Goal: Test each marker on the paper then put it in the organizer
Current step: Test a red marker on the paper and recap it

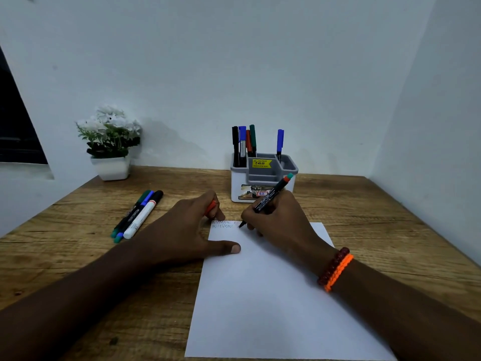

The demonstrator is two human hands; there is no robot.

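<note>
My right hand (279, 220) grips a black marker (270, 196) with a red and teal end, its tip touching the white paper (273, 295) near the top edge, beside zigzag scribbles (222, 224). My left hand (192, 230) rests at the paper's top left corner, thumb on the sheet, fingers curled round an orange-red cap (211, 207). The grey and white organizer (263, 178) stands behind the hands and holds several capped markers (244, 142). Three markers (136, 214) lie on the desk to the left.
A white pot of white flowers (110, 142) stands at the back left of the wooden desk (390, 230). Walls close the desk in behind and on the right. A dark window frame (15, 126) is at the far left.
</note>
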